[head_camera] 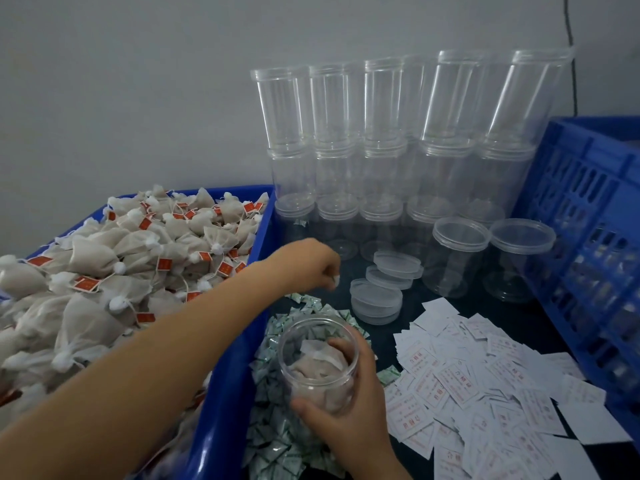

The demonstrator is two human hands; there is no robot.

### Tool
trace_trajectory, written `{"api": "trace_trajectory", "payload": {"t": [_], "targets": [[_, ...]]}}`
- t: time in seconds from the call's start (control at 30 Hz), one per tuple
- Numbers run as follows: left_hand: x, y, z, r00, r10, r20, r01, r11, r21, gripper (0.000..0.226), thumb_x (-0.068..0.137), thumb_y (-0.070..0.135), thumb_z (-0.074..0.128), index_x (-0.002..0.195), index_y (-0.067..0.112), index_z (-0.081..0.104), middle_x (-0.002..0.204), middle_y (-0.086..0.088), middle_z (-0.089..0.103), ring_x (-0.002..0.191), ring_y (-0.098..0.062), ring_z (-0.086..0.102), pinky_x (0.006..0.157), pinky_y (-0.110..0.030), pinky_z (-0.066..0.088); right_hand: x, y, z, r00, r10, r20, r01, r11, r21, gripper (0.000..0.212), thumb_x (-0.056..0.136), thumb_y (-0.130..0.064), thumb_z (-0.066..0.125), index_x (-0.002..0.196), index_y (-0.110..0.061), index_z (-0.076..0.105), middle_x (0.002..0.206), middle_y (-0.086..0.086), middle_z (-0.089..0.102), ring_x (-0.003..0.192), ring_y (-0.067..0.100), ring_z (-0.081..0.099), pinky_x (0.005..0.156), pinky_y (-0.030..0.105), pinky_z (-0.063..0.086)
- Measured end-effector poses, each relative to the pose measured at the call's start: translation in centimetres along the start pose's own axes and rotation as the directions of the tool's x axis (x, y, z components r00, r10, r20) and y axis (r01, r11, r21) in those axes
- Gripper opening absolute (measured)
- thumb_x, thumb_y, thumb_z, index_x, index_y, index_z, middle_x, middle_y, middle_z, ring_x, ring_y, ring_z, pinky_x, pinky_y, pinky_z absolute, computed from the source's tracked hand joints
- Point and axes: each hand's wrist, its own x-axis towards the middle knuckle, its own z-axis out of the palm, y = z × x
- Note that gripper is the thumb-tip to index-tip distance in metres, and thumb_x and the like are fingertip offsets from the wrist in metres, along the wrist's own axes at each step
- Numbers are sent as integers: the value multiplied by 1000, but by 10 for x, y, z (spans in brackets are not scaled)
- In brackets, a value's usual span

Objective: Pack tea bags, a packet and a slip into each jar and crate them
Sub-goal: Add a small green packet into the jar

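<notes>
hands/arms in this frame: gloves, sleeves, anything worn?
Both are bare. The left hand and its forearm show no glove, no sleeve, no watch or band along the whole visible length. The right hand is likewise ungloved, with a bare wrist and no ring visible. Fingernails look short and unpainted. No markings or tape on either arm.

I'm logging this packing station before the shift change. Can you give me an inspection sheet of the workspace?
Surface: dark table, mostly covered.
Job's things: jar with tea bags inside; bin of tea bags; green packets; paper slips; stacked empty jars; blue crate.
Clutter: loose lids.
Hands: right hand holds the jar; left hand pinches something small and white.
Cables: dark cable on wall.
Surroundings: plain grey wall.
</notes>
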Motion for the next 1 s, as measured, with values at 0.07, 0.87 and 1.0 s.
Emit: {"api": "trace_trajectory", "payload": {"t": [0.07, 0.87, 1.0], "targets": [[-22, 5, -17, 994, -32, -109, 12, 985, -175, 10, 87, 26, 66, 97, 23, 63, 88, 11, 61, 82, -4, 58, 72, -16, 44, 0, -2, 0, 1000, -3, 6, 3, 1000, -3, 101, 50, -52, 88, 136, -60, 36, 124, -26, 55, 117, 3, 59, 94, 33, 54], [-104, 53, 9, 999, -3, -43, 2, 999, -32, 20, 92, 21, 58, 103, 27, 73, 101, 11, 70, 93, -10, 59, 85, -33, 48, 4, -6, 6, 999, -52, 8, 51, 994, 95, 94, 63, -39, 90, 140, -49, 38, 131, -17, 58, 121, 10, 61, 96, 34, 54], [-103, 54, 10, 1000, 31, -2, -31, 996, 85, 21, 94, 28, 55, 107, 32, 71, 102, 11, 69, 96, -13, 54, 85, -37, 47, 4, -6, 6, 998, -58, 13, 57, 993, 99, 93, 62, -37, 90, 137, -55, 38, 130, -19, 58, 121, 11, 61, 95, 33, 54]]}}
